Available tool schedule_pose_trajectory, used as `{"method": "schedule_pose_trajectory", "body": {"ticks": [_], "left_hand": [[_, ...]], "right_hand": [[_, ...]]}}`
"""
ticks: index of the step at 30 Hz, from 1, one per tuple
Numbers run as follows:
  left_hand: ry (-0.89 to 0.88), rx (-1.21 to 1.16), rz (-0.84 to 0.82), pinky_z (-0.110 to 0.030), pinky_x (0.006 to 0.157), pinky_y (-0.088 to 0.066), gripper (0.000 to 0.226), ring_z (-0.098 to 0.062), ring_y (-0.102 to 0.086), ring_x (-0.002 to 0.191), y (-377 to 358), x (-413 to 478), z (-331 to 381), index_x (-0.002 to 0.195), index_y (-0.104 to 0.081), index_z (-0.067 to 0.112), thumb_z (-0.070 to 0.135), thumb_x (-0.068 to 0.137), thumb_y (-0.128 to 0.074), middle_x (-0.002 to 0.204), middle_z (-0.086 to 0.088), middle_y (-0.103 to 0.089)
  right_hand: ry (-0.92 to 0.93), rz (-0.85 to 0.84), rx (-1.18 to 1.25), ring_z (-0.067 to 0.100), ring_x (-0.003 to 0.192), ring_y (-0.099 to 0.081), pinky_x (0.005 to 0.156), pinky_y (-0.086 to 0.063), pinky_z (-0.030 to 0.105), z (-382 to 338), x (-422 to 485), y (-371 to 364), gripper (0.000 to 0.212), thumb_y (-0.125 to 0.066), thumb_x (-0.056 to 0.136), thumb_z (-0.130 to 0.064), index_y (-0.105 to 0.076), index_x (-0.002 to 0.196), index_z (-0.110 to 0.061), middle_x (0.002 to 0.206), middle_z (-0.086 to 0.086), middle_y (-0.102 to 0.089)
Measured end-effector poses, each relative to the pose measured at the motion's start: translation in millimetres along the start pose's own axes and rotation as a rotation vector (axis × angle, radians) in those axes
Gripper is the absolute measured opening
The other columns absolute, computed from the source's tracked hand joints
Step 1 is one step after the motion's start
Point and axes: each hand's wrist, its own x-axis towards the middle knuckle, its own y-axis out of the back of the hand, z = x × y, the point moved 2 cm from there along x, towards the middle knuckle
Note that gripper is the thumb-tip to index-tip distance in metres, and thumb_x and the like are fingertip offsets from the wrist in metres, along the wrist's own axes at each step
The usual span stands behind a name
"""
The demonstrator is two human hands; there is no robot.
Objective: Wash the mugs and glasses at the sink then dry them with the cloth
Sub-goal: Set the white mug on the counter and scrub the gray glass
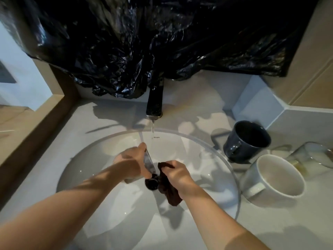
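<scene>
Over the white round sink [207, 150], my left hand [131, 161] grips a clear glass [149, 164], tilted on its side just below the running water. My right hand [177, 173] holds a dark brown cloth [168, 190] against the glass's open end; the cloth hangs down past my wrist. On the counter to the right stand a dark blue mug [246, 139], a white mug [277, 179] with its handle toward the sink, and a clear glass vessel [313, 156] lying on its side.
A black tap [155, 100] pours a thin stream into the basin. Black plastic sheeting [144, 42] hangs over the wall behind it. The dark drain [152, 184] sits below my hands. A wooden ledge [41, 127] runs along the left; pale counter [270, 222] lies front right.
</scene>
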Motion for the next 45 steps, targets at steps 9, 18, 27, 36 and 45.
{"method": "schedule_pose_trajectory", "body": {"ticks": [9,18,27,36,45], "left_hand": [[-0.332,0.790,0.024,-0.030,0.086,-0.035,0.059,-0.020,-0.046,0.098,15.9,-20.0,5.0,0.123,-0.040,0.021,0.023,0.071,-0.069,0.107,-0.003,-0.054],[-0.394,0.873,0.082,-0.029,0.078,-0.029,0.056,-0.020,-0.048,0.095,30.4,-31.9,7.2,0.122,-0.040,0.017,0.023,0.073,-0.067,0.097,-0.001,-0.048],[-0.412,0.846,0.136,-0.030,0.083,-0.033,0.061,-0.023,-0.049,0.100,23.4,-43.1,1.5,0.119,-0.039,0.018,0.027,0.069,-0.071,0.104,-0.001,-0.053],[-0.449,0.867,0.166,-0.031,0.086,-0.033,0.063,-0.024,-0.047,0.102,26.8,-57.2,-0.5,0.122,-0.039,0.018,0.025,0.069,-0.071,0.107,-0.003,-0.052],[-0.403,0.456,0.222,-0.030,0.071,-0.037,0.058,-0.018,-0.046,0.087,33.5,-63.7,-0.7,0.108,-0.038,0.023,0.036,0.065,-0.074,0.101,0.001,-0.055]], "right_hand": [[0.080,-0.020,-0.419,0.020,0.058,-0.062,0.062,-0.052,0.027,-11.4,-29.1,10.4,0.017,-0.050,0.088,-0.032,-0.060,0.093,-0.018,0.071,0.001,-0.065],[0.091,0.112,-0.576,0.019,0.053,-0.063,0.055,-0.050,0.030,-26.7,-51.7,16.0,0.036,-0.058,0.079,-0.054,-0.056,0.082,-0.018,0.074,-0.003,-0.063],[0.130,0.272,-0.694,0.020,0.061,-0.070,0.059,-0.054,0.027,-28.7,-67.8,14.9,0.012,-0.047,0.070,-0.021,-0.055,0.079,-0.021,0.073,0.000,-0.069],[0.161,0.321,-0.625,0.017,0.047,-0.067,0.064,-0.056,0.029,-35.1,-82.3,12.6,0.008,-0.044,0.072,-0.021,-0.052,0.074,-0.021,0.071,-0.002,-0.065],[0.180,0.363,-0.408,0.025,0.062,-0.070,0.048,-0.036,0.026,-34.5,-91.9,14.8,0.008,-0.050,0.071,-0.026,-0.047,0.067,-0.020,0.067,-0.001,-0.057]]}}
